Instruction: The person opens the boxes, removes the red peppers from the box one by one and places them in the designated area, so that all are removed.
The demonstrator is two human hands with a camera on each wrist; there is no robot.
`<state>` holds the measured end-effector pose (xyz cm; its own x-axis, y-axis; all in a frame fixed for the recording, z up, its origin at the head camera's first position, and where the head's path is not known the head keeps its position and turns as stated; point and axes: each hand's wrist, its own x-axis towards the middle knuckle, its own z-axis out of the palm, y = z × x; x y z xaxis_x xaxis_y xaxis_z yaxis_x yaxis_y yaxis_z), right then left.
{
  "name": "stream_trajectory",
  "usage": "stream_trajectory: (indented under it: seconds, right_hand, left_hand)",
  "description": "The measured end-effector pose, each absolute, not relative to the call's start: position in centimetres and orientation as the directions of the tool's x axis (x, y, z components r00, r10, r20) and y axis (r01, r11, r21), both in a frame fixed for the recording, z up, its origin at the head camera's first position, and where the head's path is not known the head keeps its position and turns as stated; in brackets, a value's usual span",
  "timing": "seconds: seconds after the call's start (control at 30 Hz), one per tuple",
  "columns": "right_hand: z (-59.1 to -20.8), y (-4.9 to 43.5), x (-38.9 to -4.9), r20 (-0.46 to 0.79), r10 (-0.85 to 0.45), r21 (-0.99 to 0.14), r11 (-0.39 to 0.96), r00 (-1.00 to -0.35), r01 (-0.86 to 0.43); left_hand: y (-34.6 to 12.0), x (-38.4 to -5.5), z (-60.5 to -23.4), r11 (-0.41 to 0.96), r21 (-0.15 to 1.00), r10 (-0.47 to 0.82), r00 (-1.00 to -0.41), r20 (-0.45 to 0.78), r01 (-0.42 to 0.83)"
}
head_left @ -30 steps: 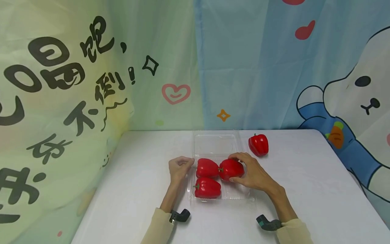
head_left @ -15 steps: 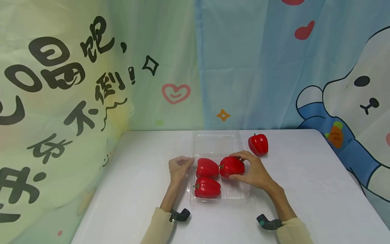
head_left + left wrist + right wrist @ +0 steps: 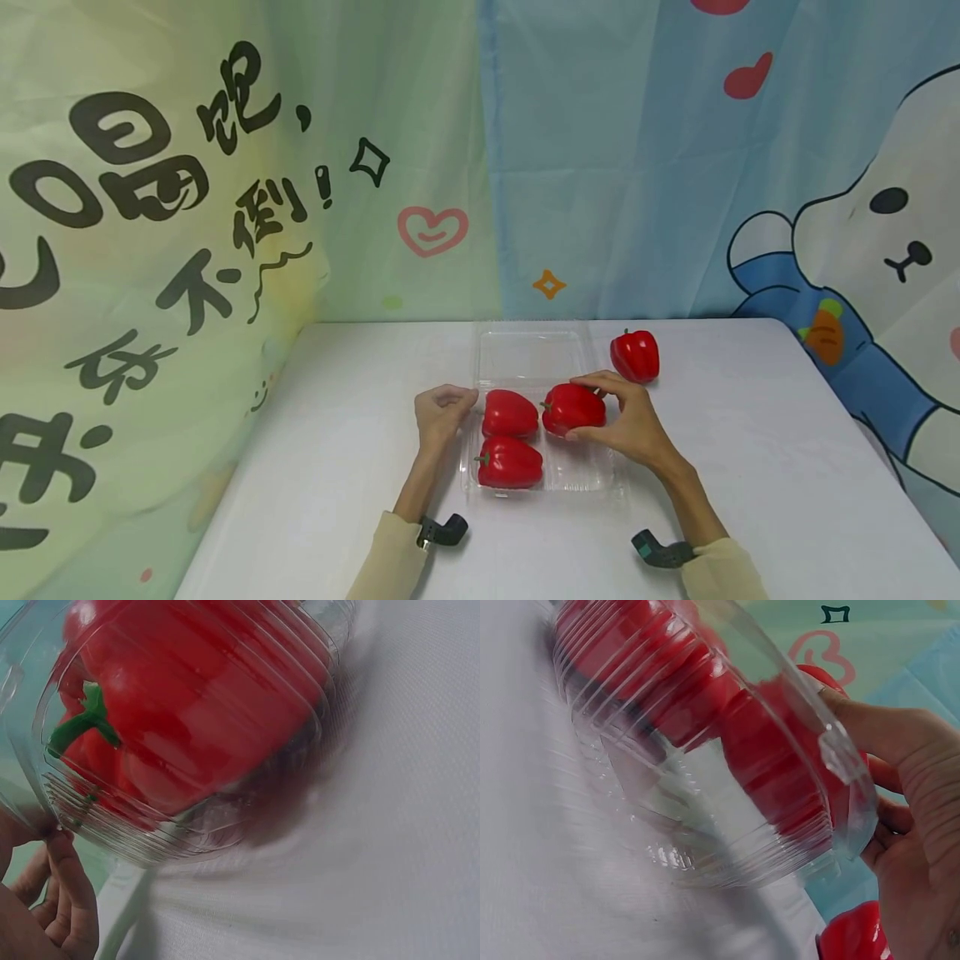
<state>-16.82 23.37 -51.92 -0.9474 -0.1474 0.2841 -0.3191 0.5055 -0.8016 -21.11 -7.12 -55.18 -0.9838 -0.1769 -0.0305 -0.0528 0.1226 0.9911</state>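
A clear plastic clamshell container (image 3: 581, 477) lies open on the white table, its lid (image 3: 534, 354) folded back toward the curtain. Two red bell peppers sit in its left half: a rear pepper (image 3: 510, 414) and a front pepper (image 3: 510, 463) with a green stem. My right hand (image 3: 626, 423) grips a third bell pepper (image 3: 573, 409) in the rear right part, thumb in front and fingers behind. At the left rim, my left hand (image 3: 442, 414) pinches the container's edge between thumb and finger, as the left wrist view shows close up.
Another red bell pepper (image 3: 635, 356) lies on the white table (image 3: 750, 433), behind and to the right of the container. A printed curtain (image 3: 600, 167) hangs along the table's back edge. Dark camera mounts (image 3: 444, 530) sit on both wrists.
My right hand has shifted the gripped pepper slightly to the right and back, opening a small gap from the rear left pepper. The left hand stays in place.
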Motion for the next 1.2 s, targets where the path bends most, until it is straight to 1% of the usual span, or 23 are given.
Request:
stream_trajectory:
  seconds: [0.37, 0.8, 1.2]
  right_hand:
    - [-52.30, 23.32, -16.70, 0.303, -0.102, -0.826, 0.468, -0.947, -0.315]
    - [-52.77, 23.26, -16.80, 0.366, -0.050, -0.869, 0.339, -0.929, -0.361]
    - [-52.37, 23.22, -16.65, 0.386, 0.004, -0.865, 0.348, -0.922, -0.361]
  left_hand:
    - [-7.15, -21.18, -55.31, 0.125, 0.991, -0.178, -0.984, -0.025, -0.047]
    - [-7.08, -21.04, -55.13, 0.130, 0.991, -0.178, -0.984, -0.005, -0.029]
    - [-7.07, -21.08, -55.21, 0.125, 0.991, -0.182, -0.983, -0.017, -0.040]
